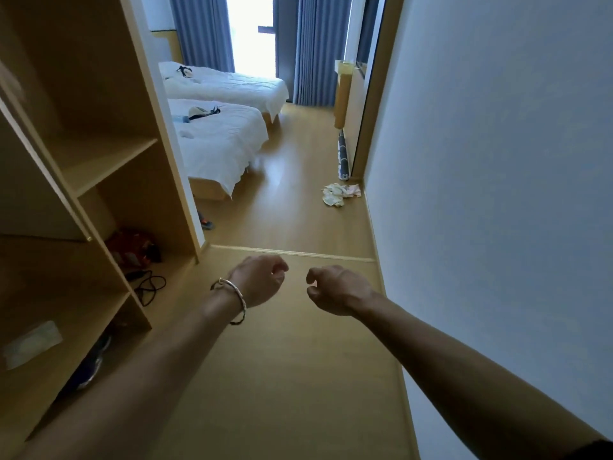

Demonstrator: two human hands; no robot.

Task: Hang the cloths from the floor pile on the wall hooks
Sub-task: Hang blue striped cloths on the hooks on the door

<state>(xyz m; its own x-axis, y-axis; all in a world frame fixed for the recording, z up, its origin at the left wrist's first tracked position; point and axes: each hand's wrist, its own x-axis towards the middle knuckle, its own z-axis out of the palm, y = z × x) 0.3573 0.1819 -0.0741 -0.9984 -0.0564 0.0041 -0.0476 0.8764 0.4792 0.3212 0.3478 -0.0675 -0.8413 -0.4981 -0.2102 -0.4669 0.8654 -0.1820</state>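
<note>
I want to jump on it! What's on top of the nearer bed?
On the nearer bed lie a pale round thing with a dark strap, something small and blue and a white lump. The wardrobe hides its head end.

— Way ahead?
— Bare floor (282, 360) under my left hand (262, 280) and right hand (335, 290), both holding nothing. Narrow lane: wall (497, 161) tight on my right, open shelf unit (109, 154) tight on my left.
— Towards the cloth pile (340, 194)?
— Open floor past the threshold strip (298, 252). The near bed (219, 144) juts in on the left, and a rolled mat (343, 157) sits just behind the pile.
</note>
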